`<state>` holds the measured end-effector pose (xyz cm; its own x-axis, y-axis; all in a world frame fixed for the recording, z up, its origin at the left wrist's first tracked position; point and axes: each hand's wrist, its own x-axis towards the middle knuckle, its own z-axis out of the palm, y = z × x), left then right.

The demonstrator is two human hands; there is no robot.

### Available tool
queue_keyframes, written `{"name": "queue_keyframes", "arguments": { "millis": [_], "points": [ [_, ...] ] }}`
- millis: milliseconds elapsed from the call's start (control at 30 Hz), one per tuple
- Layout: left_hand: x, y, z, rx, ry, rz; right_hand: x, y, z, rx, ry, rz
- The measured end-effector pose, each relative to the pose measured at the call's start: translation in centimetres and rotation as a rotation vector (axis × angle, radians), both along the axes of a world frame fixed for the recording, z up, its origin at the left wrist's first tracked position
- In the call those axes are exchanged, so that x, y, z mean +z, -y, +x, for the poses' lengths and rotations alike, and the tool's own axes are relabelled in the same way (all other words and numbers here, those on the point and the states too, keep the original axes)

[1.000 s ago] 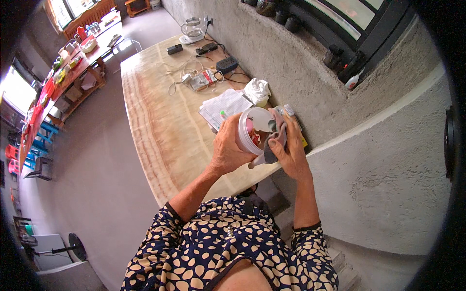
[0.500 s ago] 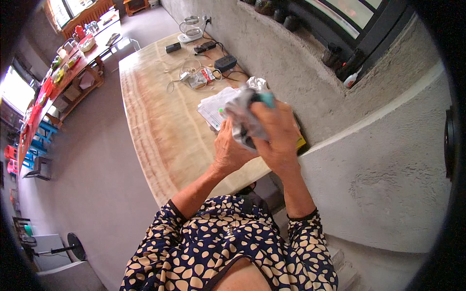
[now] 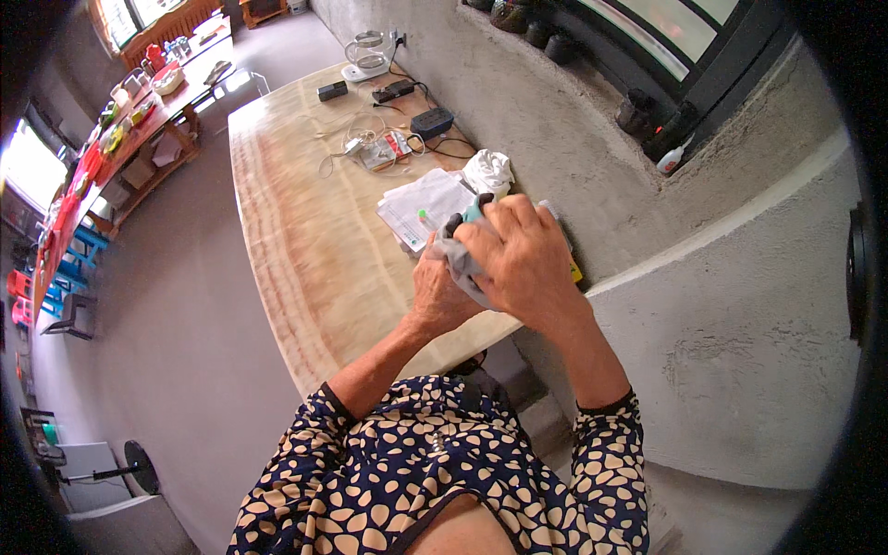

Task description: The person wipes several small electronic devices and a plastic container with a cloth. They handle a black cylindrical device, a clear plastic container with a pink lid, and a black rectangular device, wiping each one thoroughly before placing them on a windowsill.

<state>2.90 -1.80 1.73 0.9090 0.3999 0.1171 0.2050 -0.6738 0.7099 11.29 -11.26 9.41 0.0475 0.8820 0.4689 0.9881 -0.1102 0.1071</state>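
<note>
Both hands are together over the near right part of the table (image 3: pixel 296 250). A crumpled grey cloth (image 3: pixel 460 264) is between them, wrapped against a dark object with a teal part (image 3: pixel 474 211), whose kind I cannot make out. My right hand (image 3: pixel 532 264) is closed over the cloth and the object from the right. From the left and below, my left hand (image 3: pixel 439 291) grips the cloth; its fingers are partly hidden. Just beyond the hands lie white paper sheets (image 3: pixel 416 208) and a bunched white cloth or bag (image 3: pixel 488 171).
Farther along the table are tangled cables (image 3: pixel 370 139), a black adapter (image 3: pixel 431 122), a small black box (image 3: pixel 331 91) and a clear appliance on a white base (image 3: pixel 366 67). A rough grey wall (image 3: pixel 536 129) borders the right side. Another long table (image 3: pixel 176 106) stands far left.
My right hand has turned and shifted slightly right and down, still gripping. The grey cloth now sits lower and shows less, and the white bunched cloth behind is more visible.
</note>
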Motion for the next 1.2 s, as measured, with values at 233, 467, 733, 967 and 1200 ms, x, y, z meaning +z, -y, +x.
{"name": "queue_keyframes", "arguments": {
  "millis": [233,467,733,967,1200],
  "points": [
    [-1.4,0.5,0.2,0.032,0.346,-0.062,-0.8,-0.7,6.0,-0.063,-0.585,-0.095],
    [-0.9,-1.2,0.5,-0.073,0.575,-0.736,-5.9,0.5,10.2,-0.246,-1.383,0.309],
    [0.0,-3.5,1.3,-0.033,0.728,-1.007,-5.9,-3.6,3.8,0.201,-1.45,0.824],
    [-0.5,-5.1,1.6,0.016,0.878,-0.797,-7.2,-4.5,-2.6,0.063,-0.488,0.861],
    [0.4,-5.4,0.3,-0.011,0.868,-1.19,-9.9,-3.3,-3.3,0.071,-0.531,0.847]
  ]
}}
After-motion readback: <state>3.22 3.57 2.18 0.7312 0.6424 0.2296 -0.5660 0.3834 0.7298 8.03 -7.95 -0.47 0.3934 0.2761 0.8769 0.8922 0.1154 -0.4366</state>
